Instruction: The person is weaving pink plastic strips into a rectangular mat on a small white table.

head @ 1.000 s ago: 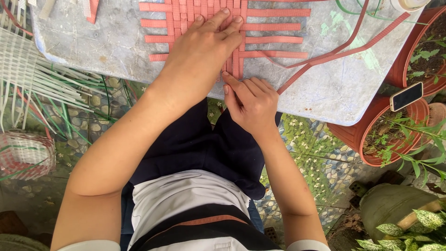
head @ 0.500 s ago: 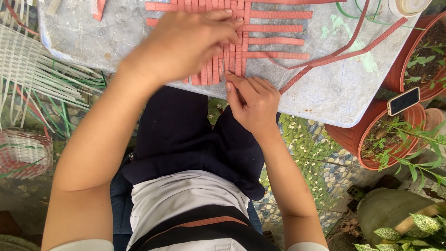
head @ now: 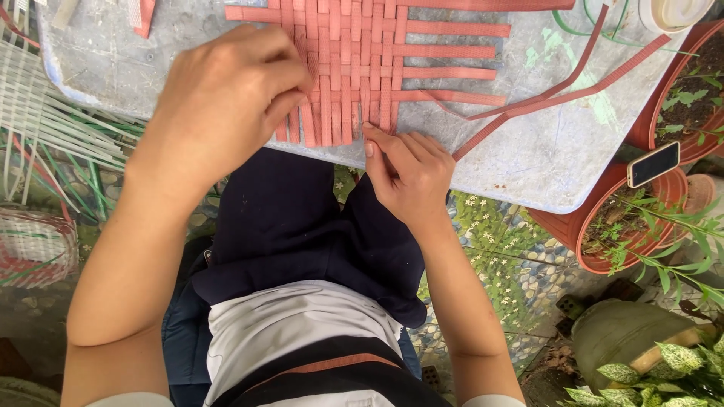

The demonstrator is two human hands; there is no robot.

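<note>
Hands press red woven mat on grey table.

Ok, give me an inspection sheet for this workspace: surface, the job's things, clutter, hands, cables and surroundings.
Surface: grey worn tabletop, scuffed, with green paint smears.
Job's things: woven mat of red-brown strips lying flat at the near edge; loose strip ends trail off to the right.
Clutter: white tape roll at the far right corner; thin green strands beside it.
Hands: left hand rests on the mat's left side, fingers curled; right hand pinches the mat's lower edge.
Cables: nothing seen.
Surroundings: terracotta plant pots on the right, a phone on one rim; white and green strips and a small basket on the left; pebble floor.
</note>
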